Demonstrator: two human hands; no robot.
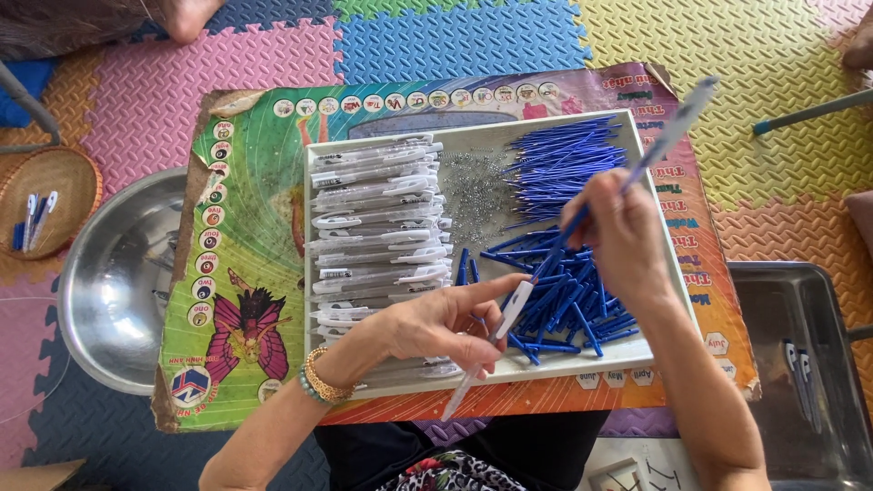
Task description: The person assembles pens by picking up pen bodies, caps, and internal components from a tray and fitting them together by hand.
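While both forearms reach up from the bottom edge toward twelve o'clock, the left hand point(436, 325) lies low over the near rim of the shallow white tray point(637, 350), wrist bent and wearing beaded bracelets point(320, 380), its thumb and fingers curled loosely around a clear pen barrel point(491, 338) that slants from about seven o'clock to one o'clock. The right hand point(618, 238) sits higher, toward two o'clock of the left, fingers pinched closed on a thin blue refill point(555, 256) whose lower end meets the top of that barrel; a second translucent pen body point(677, 123) sticks out of the same grip toward one o'clock, past the tray's far corner. Beneath the right hand lies a loose heap of blue pen parts point(568, 305), and at twelve o'clock of it a tidier bundle of blue refills point(564, 162). At nine o'clock within the tray, clear barrels with white clips point(377, 227) are stacked in a column, with tiny metal springs point(473, 191) scattered between them and the refills. The tray rests on a colourful printed board point(245, 227). A steel bowl point(118, 282) sits at nine o'clock of the board, and a metal pan point(800, 364) at four o'clock.
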